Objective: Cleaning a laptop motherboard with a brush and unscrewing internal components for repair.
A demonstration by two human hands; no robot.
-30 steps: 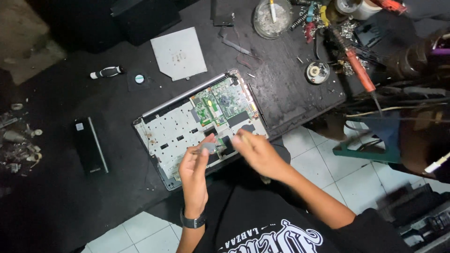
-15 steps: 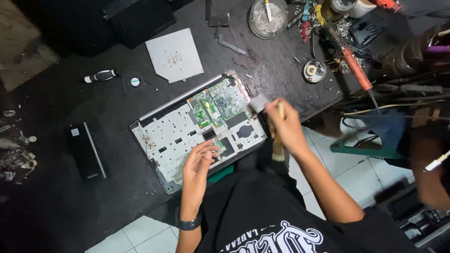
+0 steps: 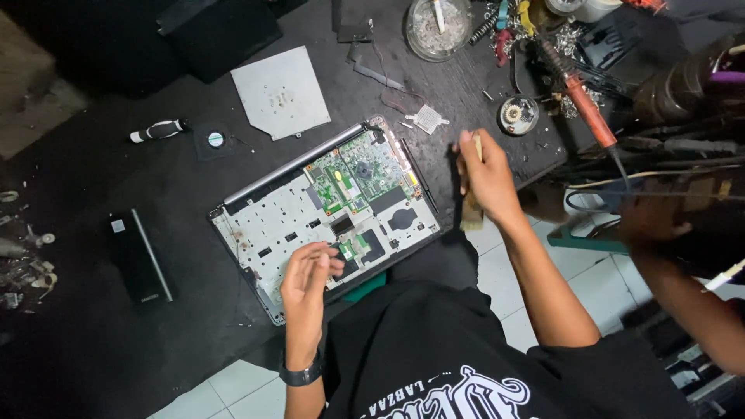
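A stripped laptop base (image 3: 326, 213) lies at an angle on the near edge of a dark counter (image 3: 116, 334), its green circuit board (image 3: 358, 177) bared toward the upper right and its pale inner frame (image 3: 268, 233) toward the lower left. The person's left hand (image 3: 306, 273) rests on the near rim of the base, fingers curled onto a small part beside the board; whether that grip pinches the part cannot be told. The right hand (image 3: 485, 174), just off the base's right corner, is closed around a wooden-handled brush (image 3: 471, 209) held upright, bristles downward.

Clutter rings the work. A grey metal cover plate (image 3: 281, 91) lies above the base, with a small round fan (image 3: 215, 140) and a black-and-white handled tool (image 3: 157, 130) to its left. A black rectangular battery pack (image 3: 138, 256) bearing a small white label sits well apart at the left. A small silver heat sink (image 3: 427, 119) lies just beyond the board's far corner. Farther back stand a round glass dish (image 3: 437, 29) and a red-handled soldering iron (image 3: 583, 109), amid tangled cables at the right edge. A second person's hand (image 3: 650, 221) shows at the right, blurred. White floor tiles (image 3: 240, 388) show below the counter.
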